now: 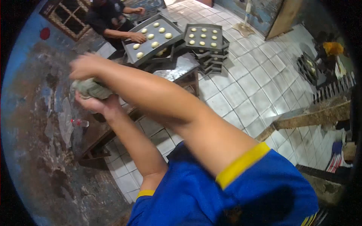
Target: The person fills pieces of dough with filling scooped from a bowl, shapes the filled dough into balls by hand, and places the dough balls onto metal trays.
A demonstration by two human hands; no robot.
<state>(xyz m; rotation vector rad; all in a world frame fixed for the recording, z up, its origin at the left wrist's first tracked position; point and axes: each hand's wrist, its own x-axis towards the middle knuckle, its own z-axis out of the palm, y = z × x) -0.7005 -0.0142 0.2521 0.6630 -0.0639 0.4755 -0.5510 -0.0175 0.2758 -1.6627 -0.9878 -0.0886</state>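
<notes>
A crumpled grey-green cloth (91, 89) rests on the palm side of my left hand (92, 103), whose fingers curl around its lower edge. Just above the cloth is my right hand (86, 66), smeared by motion. Its fingers are too blurred to read, and I cannot tell whether it touches the cloth. Both my arms reach out to the upper left, the right forearm crossing above the left one. Beneath my hands runs the edge of a dark wooden table (94, 137).
A co-worker's hand (137, 37) is at a metal tray (145, 28) of pale dough balls. Another such tray (208, 34) tops a stack on the tiled floor (245, 86). A small plastic bottle (80, 122) with a red cap lies left. A wooden beam (313, 115) stands right.
</notes>
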